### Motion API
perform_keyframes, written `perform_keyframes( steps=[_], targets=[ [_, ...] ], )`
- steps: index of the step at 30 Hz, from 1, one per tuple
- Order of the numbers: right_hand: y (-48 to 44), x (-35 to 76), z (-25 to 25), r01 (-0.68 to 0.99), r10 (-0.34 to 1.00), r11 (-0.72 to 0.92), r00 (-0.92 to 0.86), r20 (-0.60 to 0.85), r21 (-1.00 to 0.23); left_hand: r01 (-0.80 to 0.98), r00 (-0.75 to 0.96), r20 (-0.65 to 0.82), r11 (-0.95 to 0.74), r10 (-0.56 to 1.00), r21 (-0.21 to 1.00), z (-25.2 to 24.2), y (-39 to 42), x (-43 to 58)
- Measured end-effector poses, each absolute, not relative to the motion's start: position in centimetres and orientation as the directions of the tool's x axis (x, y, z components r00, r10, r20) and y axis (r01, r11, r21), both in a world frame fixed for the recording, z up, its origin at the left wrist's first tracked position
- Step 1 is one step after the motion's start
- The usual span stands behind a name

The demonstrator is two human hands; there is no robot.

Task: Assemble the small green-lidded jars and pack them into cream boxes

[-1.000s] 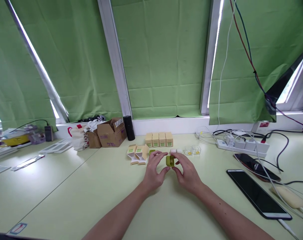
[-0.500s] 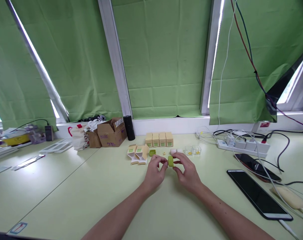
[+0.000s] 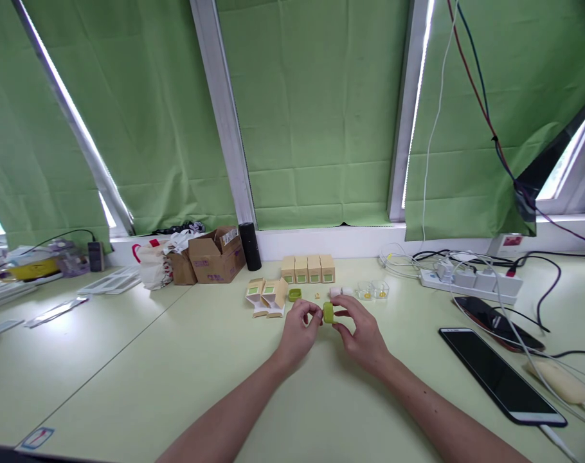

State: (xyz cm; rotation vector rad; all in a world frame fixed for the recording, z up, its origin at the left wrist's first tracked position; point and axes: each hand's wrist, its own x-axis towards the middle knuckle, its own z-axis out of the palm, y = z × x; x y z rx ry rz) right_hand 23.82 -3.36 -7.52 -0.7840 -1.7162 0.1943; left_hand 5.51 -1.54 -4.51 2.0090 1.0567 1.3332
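A small green case [image 3: 328,312] is pinched between both my hands just above the pale green table [image 3: 186,360]. My left hand [image 3: 297,334] closes its fingertips on the case's left side. On the right side, my right hand [image 3: 362,331] grips it with thumb and fingers. Behind the hands lie a green lid [image 3: 294,294], a tiny yellow piece [image 3: 317,296] and a pink-white block [image 3: 335,292]. A row of small tan boxes [image 3: 306,269] stands further back, and two opened tan boxes [image 3: 266,297] lie to their left.
Two clear little cups [image 3: 372,290] sit right of the pink block. A black tablet [image 3: 499,374], a phone [image 3: 495,321], a power strip [image 3: 468,280] and cables fill the right side. Cardboard boxes [image 3: 210,257], a black cylinder [image 3: 249,246] and a bag stand at the back left.
The green case was open one second ago and now looks closed between my fingers. My left fingers have curled in onto it; both hands stayed nearly in place.
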Motion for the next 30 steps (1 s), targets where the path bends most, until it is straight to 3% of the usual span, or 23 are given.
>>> perform_keyframes(
  steps=[30],
  targets=[
    [-3.49, 23.71, -7.40, 0.373, 0.625, 0.742, -0.086, 0.776, -0.557, 0.320, 0.206, 0.500, -0.540, 0.842, 0.778, -4.50, -1.57, 5.42]
  ],
)
